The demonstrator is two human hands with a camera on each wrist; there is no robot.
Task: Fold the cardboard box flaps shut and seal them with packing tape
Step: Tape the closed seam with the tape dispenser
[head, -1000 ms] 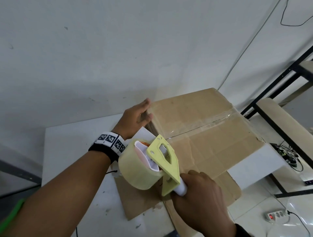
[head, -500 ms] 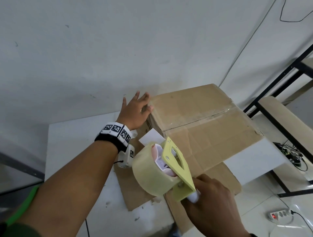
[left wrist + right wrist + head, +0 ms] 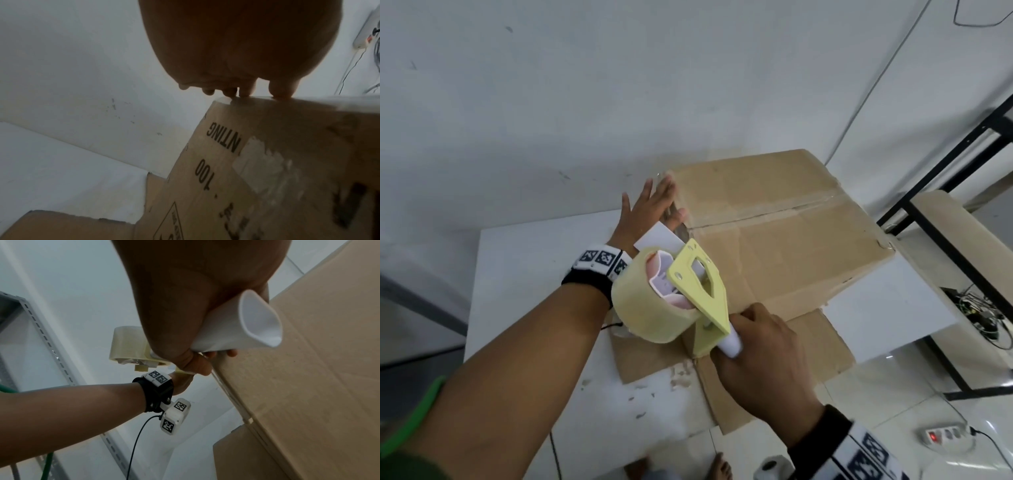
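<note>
A brown cardboard box (image 3: pixel 774 233) stands on the white table (image 3: pixel 524 274) with its top flaps folded down and a seam across the top. My left hand (image 3: pixel 650 209) lies flat with straight fingers against the box's upper left edge; its fingertips (image 3: pixel 244 92) touch that edge. My right hand (image 3: pixel 760 356) grips the white handle (image 3: pixel 236 326) of a yellow-green tape dispenser (image 3: pixel 698 291), whose clear tape roll (image 3: pixel 647 301) hangs at the box's near left side. The box wall (image 3: pixel 308 369) fills the right of the right wrist view.
Flattened cardboard (image 3: pixel 654 356) lies under the box, with small scraps on the table beside it. A black metal frame (image 3: pixel 928 219) with a pale shelf stands to the right. A power strip (image 3: pixel 945 435) lies on the floor, and the wall is close behind.
My left hand uncurled from the box's corner and now lies flat with straight fingers on the upper left edge. The dispenser stays near the box's left side in my right hand.
</note>
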